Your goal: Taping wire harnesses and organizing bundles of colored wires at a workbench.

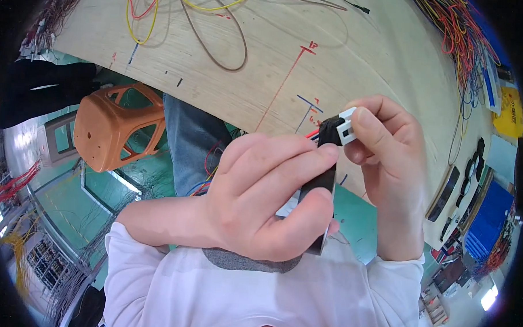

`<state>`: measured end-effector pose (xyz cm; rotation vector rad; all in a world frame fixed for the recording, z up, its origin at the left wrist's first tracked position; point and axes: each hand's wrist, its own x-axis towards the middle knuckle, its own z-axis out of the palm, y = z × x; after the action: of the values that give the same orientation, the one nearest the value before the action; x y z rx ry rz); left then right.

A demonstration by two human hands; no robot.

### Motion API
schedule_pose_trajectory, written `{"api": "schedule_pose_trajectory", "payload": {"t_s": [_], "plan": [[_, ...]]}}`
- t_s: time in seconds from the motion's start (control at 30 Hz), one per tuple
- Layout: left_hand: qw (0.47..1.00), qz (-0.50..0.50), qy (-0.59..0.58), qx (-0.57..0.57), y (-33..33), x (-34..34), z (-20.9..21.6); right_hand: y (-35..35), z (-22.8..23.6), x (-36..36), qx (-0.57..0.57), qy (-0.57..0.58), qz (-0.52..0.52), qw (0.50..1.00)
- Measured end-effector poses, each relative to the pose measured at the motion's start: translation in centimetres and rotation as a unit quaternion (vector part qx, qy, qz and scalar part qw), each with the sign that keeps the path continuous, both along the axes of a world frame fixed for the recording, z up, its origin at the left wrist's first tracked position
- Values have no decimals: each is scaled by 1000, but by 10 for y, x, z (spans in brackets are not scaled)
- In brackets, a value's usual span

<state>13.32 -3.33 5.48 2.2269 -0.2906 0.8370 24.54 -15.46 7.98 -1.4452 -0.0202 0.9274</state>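
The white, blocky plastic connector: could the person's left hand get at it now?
Probably yes: the left hand is close by and the near side of the connector looks uncovered, though this hand holds a black, tape-like strip and the right hand pinches the far side.

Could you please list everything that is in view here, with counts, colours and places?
connector: one, white, right of centre
tape-like strip: one, black, below connector
connector wires: several, red and blue, left of connector
tabletop: one, pale wood, across the top
loose wires: several, yellow, red, brown, on tabletop
wire bundle: one, mostly red and yellow, upper right
stool: one, orange, left
denim leg: one, blue, right of stool
floor: one, green, below tabletop
edge clutter: many, mixed, partly unclear
left hand: one, bare, holding strip
right hand: one, bare, holding connector
sleeves: two, white, lower edge
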Motion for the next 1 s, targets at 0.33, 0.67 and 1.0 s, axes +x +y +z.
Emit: {"api": "schedule_pose_trajectory", "payload": {"t_s": [0.33,0.67,1.0], "plan": [[994,111,-7,23,-23,12,-9,13,-16,-4,35,-10,-56,998],[991,132,-17,-15,-43,16,-21,6,-22,-4,84,10,-63,994],[988,3,-142,60,-12,14,-35,2,-16,-9,110,-41,-72,990]]}}
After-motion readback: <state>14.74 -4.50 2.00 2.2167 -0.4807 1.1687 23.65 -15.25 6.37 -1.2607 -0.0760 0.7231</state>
